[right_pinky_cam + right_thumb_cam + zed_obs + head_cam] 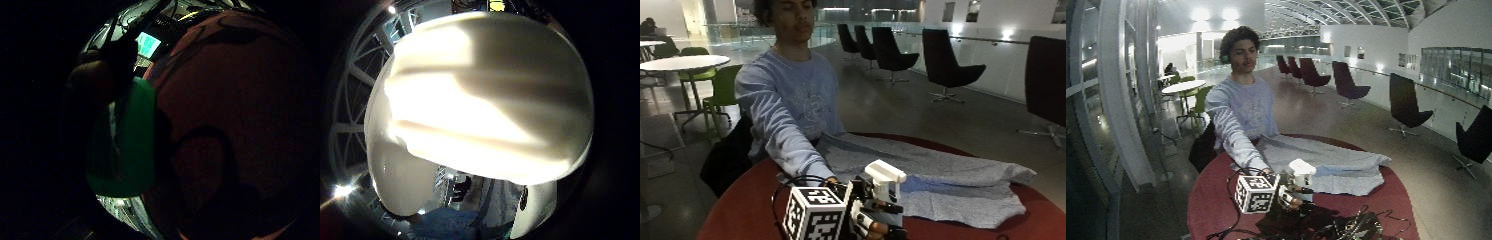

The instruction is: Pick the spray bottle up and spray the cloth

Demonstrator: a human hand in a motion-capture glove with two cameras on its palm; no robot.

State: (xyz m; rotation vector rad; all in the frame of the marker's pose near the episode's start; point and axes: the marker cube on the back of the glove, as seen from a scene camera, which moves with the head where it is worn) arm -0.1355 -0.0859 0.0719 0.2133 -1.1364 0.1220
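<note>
Gloved right hand (869,220), fingers curled round white spray bottle (883,182); grey cloth (939,180) on red round table (740,215).

No text, label or number is legible anywhere.

Both outside cameras face me across the red table (740,210), one near, one wider and farther; both show the cloth (939,180). My palm cameras sit close against what seems the spray bottle (485,100).
</note>
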